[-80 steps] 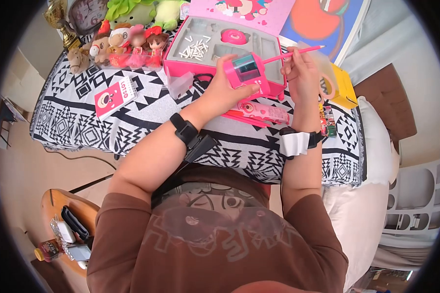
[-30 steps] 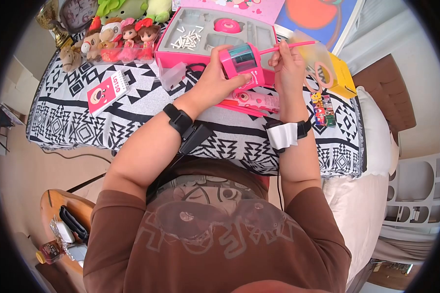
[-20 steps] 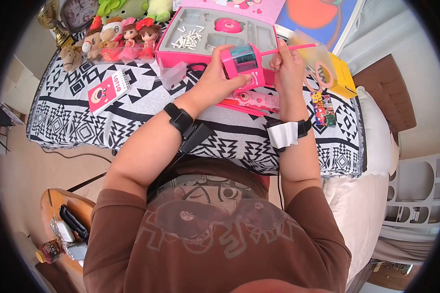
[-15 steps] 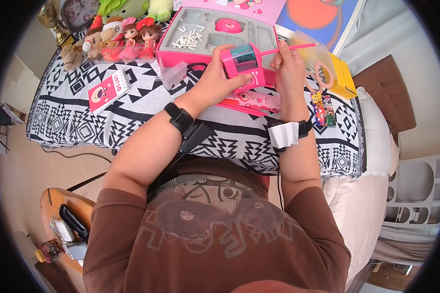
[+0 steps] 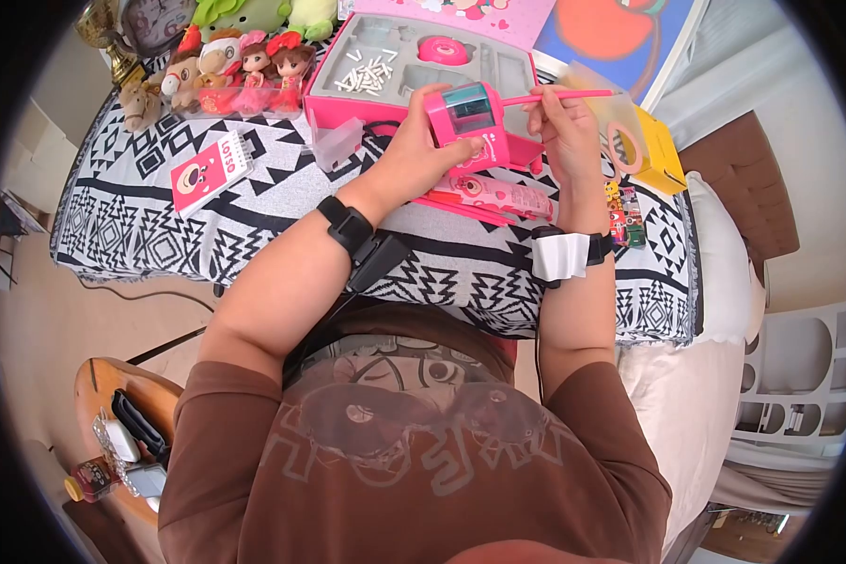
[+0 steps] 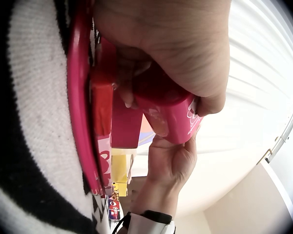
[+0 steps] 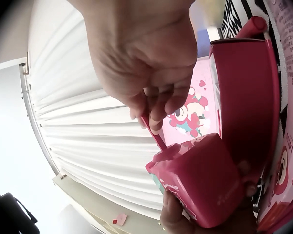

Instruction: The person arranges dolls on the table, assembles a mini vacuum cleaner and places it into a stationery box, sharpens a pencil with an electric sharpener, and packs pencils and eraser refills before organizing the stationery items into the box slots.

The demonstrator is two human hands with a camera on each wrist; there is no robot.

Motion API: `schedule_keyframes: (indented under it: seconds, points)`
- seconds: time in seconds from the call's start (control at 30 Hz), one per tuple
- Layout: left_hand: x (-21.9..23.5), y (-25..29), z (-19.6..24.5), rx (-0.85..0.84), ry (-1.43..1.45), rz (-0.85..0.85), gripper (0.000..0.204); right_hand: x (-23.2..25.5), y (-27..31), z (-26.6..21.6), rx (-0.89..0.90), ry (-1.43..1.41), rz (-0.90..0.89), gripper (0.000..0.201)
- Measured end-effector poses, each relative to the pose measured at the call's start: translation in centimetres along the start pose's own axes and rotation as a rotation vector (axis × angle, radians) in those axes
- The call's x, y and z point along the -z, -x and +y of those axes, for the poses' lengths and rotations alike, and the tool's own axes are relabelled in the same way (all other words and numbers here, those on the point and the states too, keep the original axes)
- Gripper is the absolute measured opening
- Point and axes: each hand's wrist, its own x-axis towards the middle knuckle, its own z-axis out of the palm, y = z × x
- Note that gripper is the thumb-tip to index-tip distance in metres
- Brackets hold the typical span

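My left hand (image 5: 421, 153) grips a pink pencil sharpener (image 5: 484, 150) with a teal see-through window, its thumb across the printed front. Into the sharpener's right side runs a thin pink pencil (image 5: 583, 94), which my right hand (image 5: 571, 141) pinches between thumb and fingers. In the right wrist view the pencil (image 7: 154, 132) slants from the fingertips down into the sharpener (image 7: 200, 180), so its inner end is hidden. From the left wrist, the sharpener (image 6: 173, 117) shows under my left hand (image 6: 171, 44), with my right hand (image 6: 171, 161) beyond it.
Behind the hands stands an open pink gift box (image 5: 324, 111) holding white sticks (image 5: 367, 75) and a pink tape dispenser (image 5: 444, 51). Pink pencils (image 5: 470, 211) and a printed pouch (image 5: 508, 195) lie in front. A Lotso notepad (image 5: 207, 176) is left; a yellow box (image 5: 663, 155) is right.
My right hand has shifted a little to the right, its fingers less upright around the pencil. The pencil's inner end stays at the sharpener, which my left hand keeps gripping almost in place.
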Motion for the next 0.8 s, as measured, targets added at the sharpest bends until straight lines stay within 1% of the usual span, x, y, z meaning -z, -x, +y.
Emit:
schedule_keyframes:
  seconds: [0.07,0.13,0.17,0.23,0.27,0.3,0.33,0.43,0.53,0.57,0.6,0.63,0.67,0.73,0.77,0.8]
  points:
    - [0.0,0.0,0.0,-0.010,-0.015,0.000,0.070,-0.3,0.0,0.2,0.010,0.006,0.015,0.023]
    - [-0.1,0.0,0.0,-0.020,-0.030,-0.002,0.071,-1.2,0.2,0.4,0.032,-0.002,0.145,0.022]
    - [-0.1,0.0,0.0,-0.021,-0.041,0.001,0.071,-1.7,0.2,0.4,0.031,-0.002,0.145,0.022]
    - [-0.1,0.0,-0.1,-0.023,-0.053,0.005,0.072,-2.4,0.2,0.2,0.020,-0.010,0.251,0.019]
    - [0.0,0.0,-0.2,-0.029,-0.075,0.009,0.076,-2.5,0.1,0.5,0.021,-0.010,0.250,0.019]
    - [0.0,-0.1,-0.3,-0.034,-0.097,0.013,0.080,-2.4,0.1,0.8,0.013,-0.010,0.292,0.018]
    - [0.1,-0.1,-0.3,-0.035,-0.097,0.013,0.080,-2.3,0.1,1.1,0.005,-0.010,0.335,0.019]
    - [0.1,-0.1,-0.2,-0.032,-0.137,-0.004,0.081,-2.4,0.0,1.6,0.001,0.016,0.383,0.020]
    - [0.0,-0.1,-0.1,-0.015,-0.104,-0.013,0.080,-2.1,-0.1,1.7,-0.015,-0.007,0.359,0.018]
    - [0.0,-0.1,0.0,-0.019,-0.095,-0.006,0.076,-2.1,-0.1,1.6,-0.015,-0.007,0.358,0.018]
    - [0.0,-0.1,0.0,-0.022,-0.086,0.001,0.071,-2.0,0.0,1.4,-0.022,-0.044,0.317,0.017]
    - [0.0,-0.1,0.0,-0.023,-0.086,0.001,0.071,-2.0,0.0,1.1,-0.029,-0.081,0.276,0.017]
    - [0.0,-0.1,0.0,-0.019,-0.062,0.001,0.070,-2.0,0.1,0.8,-0.029,-0.081,0.276,0.017]
    - [0.1,0.0,0.0,-0.014,-0.041,0.003,0.069,-1.8,0.1,0.3,0.021,-0.026,0.145,0.020]
    - [0.2,0.0,-0.1,-0.023,-0.048,0.007,0.069,-1.4,0.2,0.1,0.021,-0.027,0.145,0.020]
    - [0.2,-0.1,-0.2,-0.033,-0.054,0.011,0.068,-0.9,0.1,-0.1,-0.001,-0.015,0.058,0.020]
